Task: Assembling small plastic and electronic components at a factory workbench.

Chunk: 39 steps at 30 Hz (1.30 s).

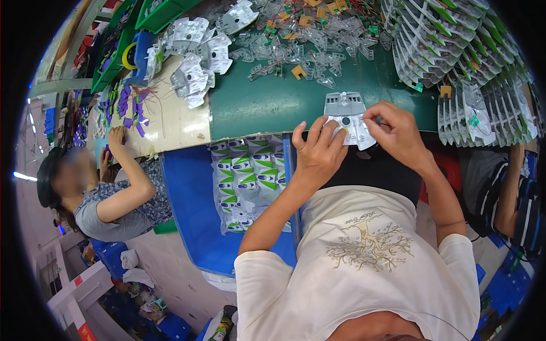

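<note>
A white and grey plastic housing (345, 102) with slots along its top and a dark round hole lies at the near edge of the green tabletop. My left hand (319, 149) grips its left side, fingers curled over the shell and the index finger raised. At its right edge, my right hand (397, 132) is closed in a pinch; whatever sits between the fingertips is too small to make out. Beyond the housing spreads a loose heap of clear plastic pieces (318, 54), with orange parts (298, 72) and small green circuit boards among them.
Stacks of grey-and-green housings (429, 42) rise at the right. More white shells (190, 77) lie at the left, by a green bin (162, 17). A blue crate (190, 210) below holds bagged white-and-green units. Another person (122, 199) handles purple pieces at the left; someone sits at far right.
</note>
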Motion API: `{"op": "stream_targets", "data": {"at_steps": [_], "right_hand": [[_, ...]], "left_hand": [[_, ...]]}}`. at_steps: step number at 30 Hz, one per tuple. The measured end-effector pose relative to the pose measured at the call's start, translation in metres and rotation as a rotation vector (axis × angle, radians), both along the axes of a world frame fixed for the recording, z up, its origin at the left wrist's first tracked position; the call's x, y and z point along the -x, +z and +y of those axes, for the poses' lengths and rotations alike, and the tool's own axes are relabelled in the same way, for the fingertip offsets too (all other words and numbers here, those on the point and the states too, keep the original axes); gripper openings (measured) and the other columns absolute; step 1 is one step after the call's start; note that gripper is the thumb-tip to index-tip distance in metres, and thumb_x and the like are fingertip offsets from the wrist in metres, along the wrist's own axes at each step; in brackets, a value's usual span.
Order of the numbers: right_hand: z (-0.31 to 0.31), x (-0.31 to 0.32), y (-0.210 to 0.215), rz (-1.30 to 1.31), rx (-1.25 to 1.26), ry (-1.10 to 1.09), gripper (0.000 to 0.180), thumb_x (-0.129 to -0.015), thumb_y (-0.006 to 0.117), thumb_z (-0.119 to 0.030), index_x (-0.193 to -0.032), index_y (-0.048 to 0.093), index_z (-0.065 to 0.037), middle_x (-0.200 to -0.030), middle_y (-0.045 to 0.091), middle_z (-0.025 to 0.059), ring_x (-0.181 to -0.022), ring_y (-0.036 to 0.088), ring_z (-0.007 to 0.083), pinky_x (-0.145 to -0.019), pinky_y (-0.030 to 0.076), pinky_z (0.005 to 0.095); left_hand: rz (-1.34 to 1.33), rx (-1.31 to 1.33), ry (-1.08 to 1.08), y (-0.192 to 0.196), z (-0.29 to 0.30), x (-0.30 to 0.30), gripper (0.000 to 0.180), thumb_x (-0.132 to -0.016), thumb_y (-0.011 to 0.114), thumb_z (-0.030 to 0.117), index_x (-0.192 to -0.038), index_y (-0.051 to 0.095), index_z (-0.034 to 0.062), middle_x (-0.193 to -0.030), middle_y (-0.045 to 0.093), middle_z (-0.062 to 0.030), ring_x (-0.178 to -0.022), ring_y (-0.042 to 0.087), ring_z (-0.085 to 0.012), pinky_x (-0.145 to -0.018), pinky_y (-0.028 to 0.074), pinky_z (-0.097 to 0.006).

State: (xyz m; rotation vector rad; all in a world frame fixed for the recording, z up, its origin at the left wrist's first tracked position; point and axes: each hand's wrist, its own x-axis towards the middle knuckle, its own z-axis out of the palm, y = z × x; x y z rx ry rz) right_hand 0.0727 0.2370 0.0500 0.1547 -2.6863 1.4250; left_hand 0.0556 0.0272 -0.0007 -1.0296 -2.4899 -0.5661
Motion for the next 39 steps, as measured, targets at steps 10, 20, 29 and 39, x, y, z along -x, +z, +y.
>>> {"op": "stream_targets", "data": {"at_steps": [10, 20, 29, 39], "right_hand": [[-0.007, 0.019, -0.019, 0.263, -0.552, 0.205, 0.012, -0.077, 0.066, -0.003, -0.083, 0.056, -0.002, -0.084, 0.054, 0.0102, -0.072, 0.065, 0.0277, -0.057, 0.051, 0.0415], [-0.005, 0.006, -0.011, 0.187, -0.458, 0.187, 0.029, -0.074, 0.062, 0.007, -0.101, 0.065, -0.001, -0.093, 0.058, 0.0111, -0.076, 0.067, 0.0301, -0.061, 0.052, 0.0421], [0.007, 0.001, -0.008, 0.173, -0.465, 0.153, 0.025, -0.075, 0.064, 0.007, -0.099, 0.066, 0.0, -0.094, 0.062, 0.0108, -0.073, 0.067, 0.0296, -0.059, 0.052, 0.0388], [0.014, 0.009, -0.015, 0.237, -0.482, 0.203, 0.022, -0.076, 0.063, 0.003, -0.097, 0.066, -0.002, -0.092, 0.06, 0.0077, -0.075, 0.067, 0.0268, -0.062, 0.052, 0.0385]], "left_hand": [[-0.312, -0.422, -0.163, 0.012, -0.001, 0.036, 0.024, -0.074, 0.08, 0.018, -0.092, 0.068, 0.0058, -0.092, 0.065, -0.0097, -0.091, 0.061, -0.0284, -0.083, 0.044, -0.04], [-0.036, -0.098, 0.324, 0.005, 0.046, 0.09, 0.041, -0.074, 0.081, 0.023, -0.107, 0.066, 0.0048, -0.1, 0.064, -0.0105, -0.078, 0.061, -0.0312, -0.066, 0.049, -0.041], [-0.055, -0.162, -0.023, -0.013, -0.003, 0.046, 0.039, -0.08, 0.061, -0.007, -0.118, 0.065, 0.0004, -0.124, 0.061, -0.0165, -0.101, 0.066, -0.0361, -0.088, 0.055, -0.043], [-0.313, -0.325, -0.158, 0.014, -0.005, 0.038, 0.029, -0.081, 0.065, -0.008, -0.108, 0.066, -0.0004, -0.114, 0.065, -0.0161, -0.097, 0.065, -0.0351, -0.09, 0.053, -0.043]]}}
